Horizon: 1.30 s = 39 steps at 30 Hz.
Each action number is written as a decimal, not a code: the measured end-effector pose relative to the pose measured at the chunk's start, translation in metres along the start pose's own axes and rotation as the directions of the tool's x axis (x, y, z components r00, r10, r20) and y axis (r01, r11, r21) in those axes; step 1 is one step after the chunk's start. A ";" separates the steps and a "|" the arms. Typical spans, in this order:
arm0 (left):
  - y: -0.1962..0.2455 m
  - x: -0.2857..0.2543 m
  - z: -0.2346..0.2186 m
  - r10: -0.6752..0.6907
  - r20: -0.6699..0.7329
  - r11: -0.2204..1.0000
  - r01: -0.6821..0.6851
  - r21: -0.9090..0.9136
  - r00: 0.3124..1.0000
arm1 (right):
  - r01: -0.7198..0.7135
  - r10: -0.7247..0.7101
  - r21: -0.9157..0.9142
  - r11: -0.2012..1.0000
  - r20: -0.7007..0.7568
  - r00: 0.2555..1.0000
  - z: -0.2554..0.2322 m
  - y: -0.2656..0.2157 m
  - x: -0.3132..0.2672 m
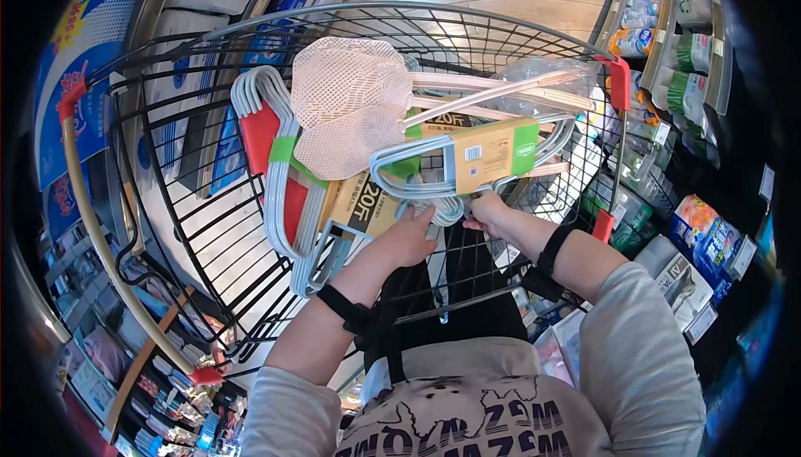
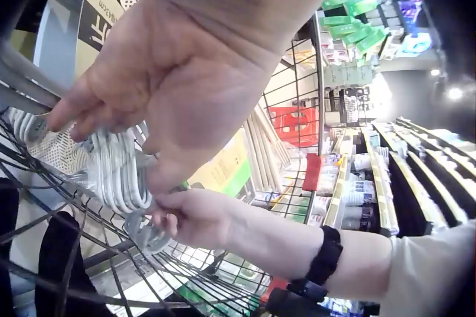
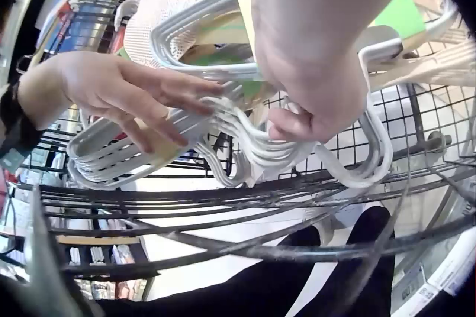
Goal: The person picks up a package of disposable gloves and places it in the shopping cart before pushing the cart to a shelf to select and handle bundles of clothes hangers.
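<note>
Hangers fill the near side of the shopping cart (image 1: pixel 158 148), and both your hands work on them. Your right hand (image 1: pixel 488 211) is at the near right part of the basket; its fingers are curled and they pinch the hooks (image 3: pixel 245 142) of the right bundle of white hangers (image 1: pixel 467 165), the one wrapped with a cardboard sleeve (image 1: pixel 492 152) that has a green end. In the right wrist view you see these hooks hang together just above the wire rim of the cart. Your left hand (image 1: pixel 409 236) is just beside it, near the middle of the near edge. Its fingers are stretched out, almost straight, and their tips touch the same hooks and the second bundle of hangers (image 1: pixel 292 198), which lies toward the left side of the basket with a red card and a green band. This hand grips nothing.

A pale mesh pad (image 1: pixel 350 106) lies on top of both bundles, near the centre of the cart. A clear plastic bag (image 1: pixel 551 73) rests at the far right corner of the basket. Shelves with packaged goods (image 1: pixel 667 81) stand at the right of the cart, and big blue packs (image 1: pixel 75 81) at the left.
</note>
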<state>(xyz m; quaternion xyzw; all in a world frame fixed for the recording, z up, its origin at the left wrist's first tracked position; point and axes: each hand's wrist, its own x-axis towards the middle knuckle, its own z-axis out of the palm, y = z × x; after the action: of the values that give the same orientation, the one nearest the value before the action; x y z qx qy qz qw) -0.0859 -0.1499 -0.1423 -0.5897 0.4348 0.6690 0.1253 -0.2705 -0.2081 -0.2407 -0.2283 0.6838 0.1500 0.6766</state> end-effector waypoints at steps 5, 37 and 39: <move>0.009 -0.014 0.005 -0.030 -0.026 0.994 0.033 0.106 0.999 | -0.074 0.075 -0.015 0.997 0.099 0.992 -0.023 -0.011 -0.042; -0.012 -0.046 0.007 0.034 -0.175 0.967 0.012 0.255 0.984 | 0.702 -0.854 -0.495 0.513 -0.210 0.476 -0.193 -0.051 -0.179; -0.001 -0.050 0.005 0.057 -0.202 0.967 -0.004 0.254 0.978 | 0.706 -0.881 -0.528 0.472 -0.247 0.403 -0.198 -0.069 -0.177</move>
<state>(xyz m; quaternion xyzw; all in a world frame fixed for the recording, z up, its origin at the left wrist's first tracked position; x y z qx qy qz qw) -0.0751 -0.1290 -0.0981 -0.6288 0.5359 0.5451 0.1427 -0.4076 -0.3495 -0.0500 -0.6729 0.5952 -0.1443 0.4149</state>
